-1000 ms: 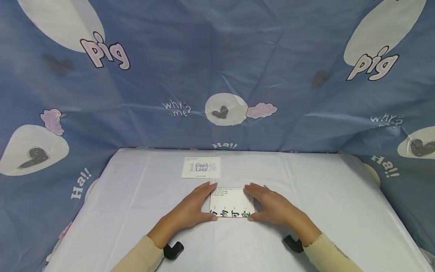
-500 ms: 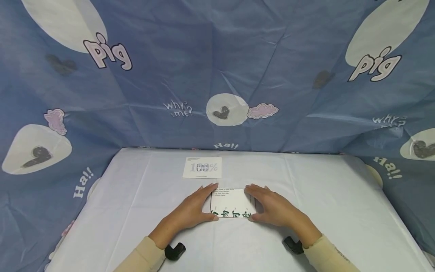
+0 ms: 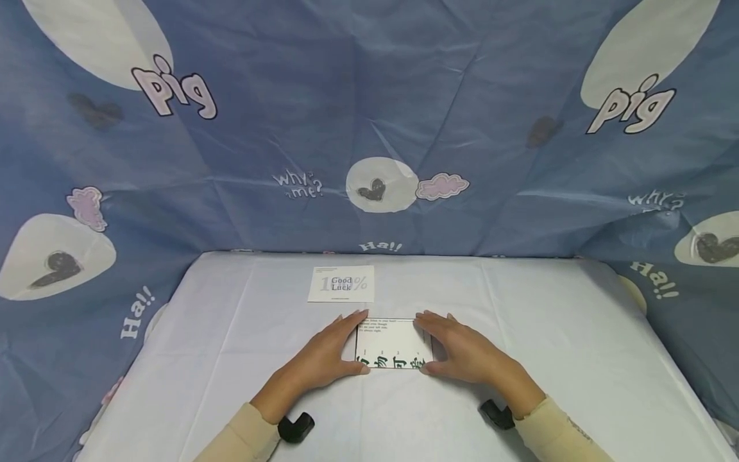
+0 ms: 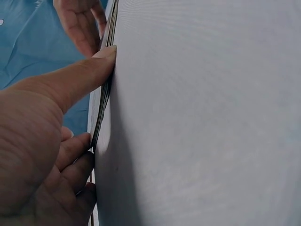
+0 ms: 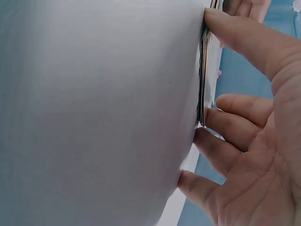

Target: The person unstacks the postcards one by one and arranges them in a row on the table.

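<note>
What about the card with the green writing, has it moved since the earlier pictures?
No. In the head view, the card with the green writing shows no visible shift either way against the middle "Ha!!" print on the blue backdrop.

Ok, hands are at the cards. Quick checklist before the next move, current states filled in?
1. Left hand at the card stack: ok, thumb near the near corner, fingers toward the far one.
2. Right hand at the opposite side: ok, same placement.
3. Top card's print facing up: ok, green characters show.
4. Good Luck card clear of the stack: ok, it lies apart, beyond it.
5. Corners free of fingers: not ok, both hands are at them.
6. Edges fully flush: cannot tell, layers show in the wrist views but not clearly enough.
</note>
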Demonstrator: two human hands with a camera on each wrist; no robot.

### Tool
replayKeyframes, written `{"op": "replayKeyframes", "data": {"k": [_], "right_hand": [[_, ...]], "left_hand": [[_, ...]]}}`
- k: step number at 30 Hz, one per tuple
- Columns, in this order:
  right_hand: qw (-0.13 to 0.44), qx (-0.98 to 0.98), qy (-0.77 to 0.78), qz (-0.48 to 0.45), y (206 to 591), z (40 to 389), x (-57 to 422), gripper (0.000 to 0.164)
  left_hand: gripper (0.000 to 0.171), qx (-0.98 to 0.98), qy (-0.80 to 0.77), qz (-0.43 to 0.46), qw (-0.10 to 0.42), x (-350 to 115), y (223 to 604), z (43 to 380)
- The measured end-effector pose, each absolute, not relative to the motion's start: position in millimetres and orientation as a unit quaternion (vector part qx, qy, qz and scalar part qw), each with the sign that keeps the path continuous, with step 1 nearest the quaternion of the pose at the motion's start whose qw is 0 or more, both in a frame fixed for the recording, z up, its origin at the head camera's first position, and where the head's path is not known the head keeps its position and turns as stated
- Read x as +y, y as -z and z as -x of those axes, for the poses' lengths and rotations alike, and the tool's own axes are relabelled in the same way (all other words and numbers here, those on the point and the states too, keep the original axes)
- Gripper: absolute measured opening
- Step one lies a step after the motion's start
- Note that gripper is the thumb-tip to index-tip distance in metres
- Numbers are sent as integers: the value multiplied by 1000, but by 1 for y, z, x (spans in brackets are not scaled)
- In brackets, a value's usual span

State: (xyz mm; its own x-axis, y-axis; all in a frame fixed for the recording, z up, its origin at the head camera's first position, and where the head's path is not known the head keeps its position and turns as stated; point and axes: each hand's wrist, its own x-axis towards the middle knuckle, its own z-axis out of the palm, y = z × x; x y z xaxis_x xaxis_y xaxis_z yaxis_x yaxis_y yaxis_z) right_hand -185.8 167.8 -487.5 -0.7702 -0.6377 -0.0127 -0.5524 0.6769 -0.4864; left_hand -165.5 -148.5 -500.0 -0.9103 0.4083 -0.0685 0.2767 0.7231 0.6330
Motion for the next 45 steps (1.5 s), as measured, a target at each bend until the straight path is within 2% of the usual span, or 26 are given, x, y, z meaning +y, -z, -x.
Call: {"op": "replayKeyframes", "data": {"k": [5, 16, 23, 34, 45], "right_hand": [[92, 912, 231, 326, 487, 187, 171, 86], [89, 896, 267, 343, 489, 190, 179, 84], [89, 897, 271, 337, 490, 193, 184, 87], [57, 917, 234, 318, 474, 191, 184, 97], [62, 918, 247, 304, 467, 196, 187, 94]], "left_hand": [[104, 924, -313, -193, 99, -146, 498, 166], [105, 924, -279, -256, 57, -142, 495, 166], [106, 929, -273, -243, 67, -141, 491, 168], [97, 931, -282, -228, 49, -133, 480, 172], [97, 929, -272, -248, 45, -128, 479, 180]]}}
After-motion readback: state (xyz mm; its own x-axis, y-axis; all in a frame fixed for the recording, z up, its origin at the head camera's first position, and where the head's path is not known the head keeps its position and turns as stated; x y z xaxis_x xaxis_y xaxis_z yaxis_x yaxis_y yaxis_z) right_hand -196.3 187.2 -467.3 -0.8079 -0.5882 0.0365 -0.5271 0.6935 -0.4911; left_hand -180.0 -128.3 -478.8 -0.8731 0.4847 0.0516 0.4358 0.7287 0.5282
